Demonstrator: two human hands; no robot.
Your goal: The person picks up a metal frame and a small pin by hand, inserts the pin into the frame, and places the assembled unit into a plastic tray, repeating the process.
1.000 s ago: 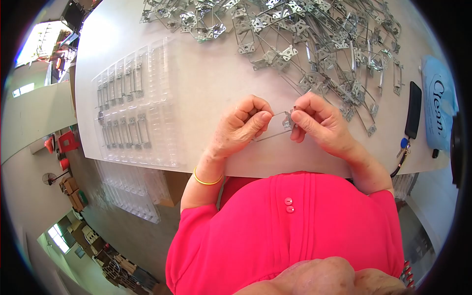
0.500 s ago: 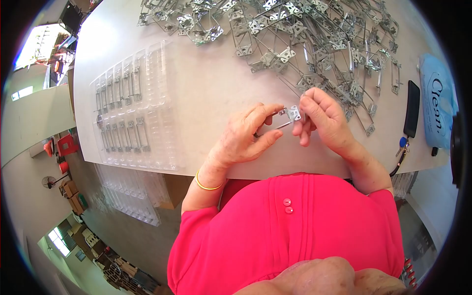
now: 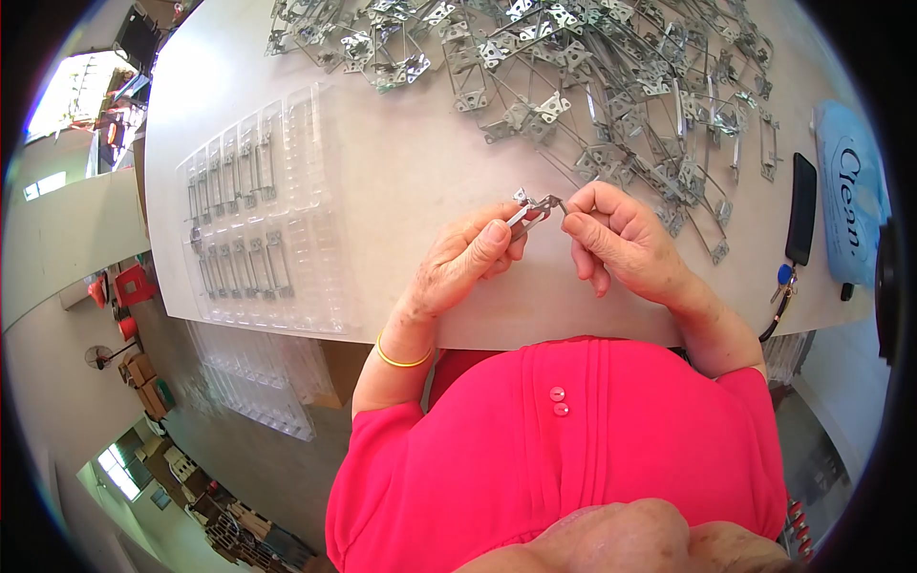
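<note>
Between my hands, just above the table near its front edge, is a small metal bracket [image 3: 531, 216] with thin rods and a bent end. My left hand [image 3: 463, 258] is closed on its rod part, thumb on top. The thumb and forefinger of my right hand [image 3: 626, 239] pinch the bracket's bent right end, while the other fingers curl below. Beyond my hands lies a large tangled heap of similar metal brackets [image 3: 564, 57]. To the left, a clear plastic tray [image 3: 315, 220] holds two rows of such brackets.
A black phone-like case [image 3: 801, 210] and keys on a cord [image 3: 785, 277] lie at the right, beside a blue plastic package [image 3: 846, 196]. More clear trays [image 3: 248, 377] sit below the table's left front edge. Brown boxes [image 3: 145, 382] stand on the floor farther left.
The bracket has been turned, so its plate no longer faces me. My left thumb has moved up onto the rods, and my right fingers have shifted slightly left and down.
</note>
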